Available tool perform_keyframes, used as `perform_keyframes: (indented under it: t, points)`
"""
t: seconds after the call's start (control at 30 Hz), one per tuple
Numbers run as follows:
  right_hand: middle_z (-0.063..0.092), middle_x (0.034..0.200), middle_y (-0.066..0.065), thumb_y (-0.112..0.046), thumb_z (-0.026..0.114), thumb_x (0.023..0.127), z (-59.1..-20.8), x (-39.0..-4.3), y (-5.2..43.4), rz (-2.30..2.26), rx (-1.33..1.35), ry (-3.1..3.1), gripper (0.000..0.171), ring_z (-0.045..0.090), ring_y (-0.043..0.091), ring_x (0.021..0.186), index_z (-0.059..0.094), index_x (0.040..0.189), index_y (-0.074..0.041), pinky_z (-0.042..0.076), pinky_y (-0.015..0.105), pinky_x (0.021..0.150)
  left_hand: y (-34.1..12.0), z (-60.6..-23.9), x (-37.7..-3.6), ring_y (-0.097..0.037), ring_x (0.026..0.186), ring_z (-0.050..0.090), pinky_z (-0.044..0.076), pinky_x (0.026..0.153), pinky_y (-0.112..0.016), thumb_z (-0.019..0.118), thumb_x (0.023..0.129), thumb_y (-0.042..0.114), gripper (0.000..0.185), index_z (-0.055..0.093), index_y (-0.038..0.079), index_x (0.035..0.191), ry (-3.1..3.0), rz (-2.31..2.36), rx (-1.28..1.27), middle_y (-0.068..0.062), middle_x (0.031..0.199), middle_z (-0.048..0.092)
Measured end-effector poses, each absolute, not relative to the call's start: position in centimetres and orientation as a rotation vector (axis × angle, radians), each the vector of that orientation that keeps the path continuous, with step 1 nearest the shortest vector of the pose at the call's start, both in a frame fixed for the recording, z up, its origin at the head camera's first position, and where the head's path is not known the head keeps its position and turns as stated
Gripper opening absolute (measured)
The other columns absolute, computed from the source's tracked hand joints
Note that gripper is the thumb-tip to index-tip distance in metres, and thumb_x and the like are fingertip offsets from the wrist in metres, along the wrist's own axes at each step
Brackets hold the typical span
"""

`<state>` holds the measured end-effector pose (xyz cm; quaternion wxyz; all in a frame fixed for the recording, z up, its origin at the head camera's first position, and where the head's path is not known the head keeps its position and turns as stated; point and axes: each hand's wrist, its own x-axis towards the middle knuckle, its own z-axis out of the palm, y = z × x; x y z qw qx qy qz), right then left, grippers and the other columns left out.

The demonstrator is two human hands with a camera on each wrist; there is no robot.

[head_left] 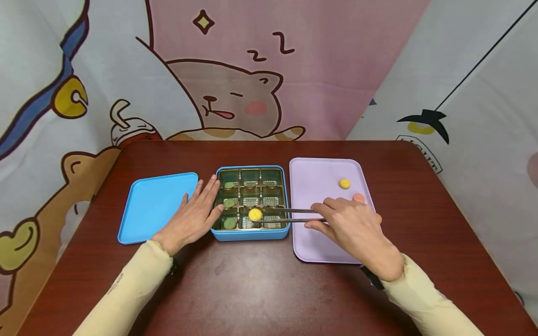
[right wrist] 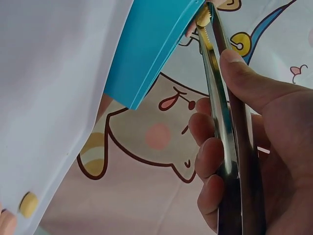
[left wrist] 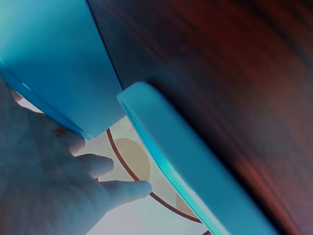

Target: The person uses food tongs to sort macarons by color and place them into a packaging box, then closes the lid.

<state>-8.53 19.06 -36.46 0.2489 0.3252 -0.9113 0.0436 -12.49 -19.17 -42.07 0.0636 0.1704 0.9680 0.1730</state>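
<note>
Here's the right hand (head_left: 355, 228), clamped on metal tongs (right wrist: 222, 122), and those tongs reach left across the near side of the blue box (head_left: 252, 236). Pinched at their tips is a yellow piece (head_left: 255, 214), right at the near row's middle compartment; whether it touches the bottom, I can't tell.

Over on the left, well apart from the right hand, the left hand (head_left: 193, 212) has its fingers extended, thumb and fingertips at the box's left rim. Inside, a divided insert (head_left: 250, 191) shows nine compartments, and the left column carries green pieces (head_left: 229, 203), one in each.

Farther left, a flat blue lid (head_left: 151, 205) lies on the tabletop (head_left: 252, 284). Right of the box sits a lilac tray (head_left: 311, 186): a second yellow piece (head_left: 344, 184) toward the far side, a pink piece (head_left: 358, 198) just nearer, and an orange piece (head_left: 379, 218) peeking from behind the right hand.
</note>
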Motion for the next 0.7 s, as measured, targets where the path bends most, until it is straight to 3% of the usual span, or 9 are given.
perform_keyframes:
  t: [0.27, 0.47, 0.7]
  points:
    - [0.064, 0.072, -0.005, -0.047, 0.082, 0.085, -36.4, -8.9, 18.2, 0.112, 0.925, -2.506, 0.034, 0.063, 0.017, 0.059, 0.077, 0.094, -0.015, 0.034, 0.03, 0.045, -19.1, -42.0, -12.5, -0.04, 0.158, 0.003, 0.011, 0.116, -0.075, 0.038, 0.112, 0.044, 0.07, 0.011, 0.01, 0.168, 2.918, 0.529, 0.508, -0.003, 0.174, -0.002]
    - [0.063, 0.073, -0.004, -0.046, 0.083, 0.085, -36.1, -9.1, 17.5, 0.093, 0.952, -2.506, 0.035, 0.063, 0.019, 0.061, 0.076, 0.096, -0.013, 0.041, 0.032, 0.048, -19.1, -42.0, -12.5, -0.04, 0.158, 0.003, 0.01, 0.117, -0.075, 0.038, 0.112, 0.043, 0.071, 0.01, 0.01, 0.168, 2.915, 0.529, 0.509, -0.003, 0.174, -0.001]
    - [0.062, 0.071, -0.002, -0.045, 0.082, 0.087, -35.8, -9.3, 17.0, 0.04, 0.961, -2.474, 0.033, 0.061, 0.02, 0.06, 0.076, 0.093, -0.013, 0.04, 0.033, 0.047, -19.0, -42.0, -12.5, -0.04, 0.158, 0.003, 0.011, 0.116, -0.075, 0.038, 0.112, 0.043, 0.071, 0.011, 0.009, 0.167, 2.915, 0.535, 0.503, -0.004, 0.175, -0.001]
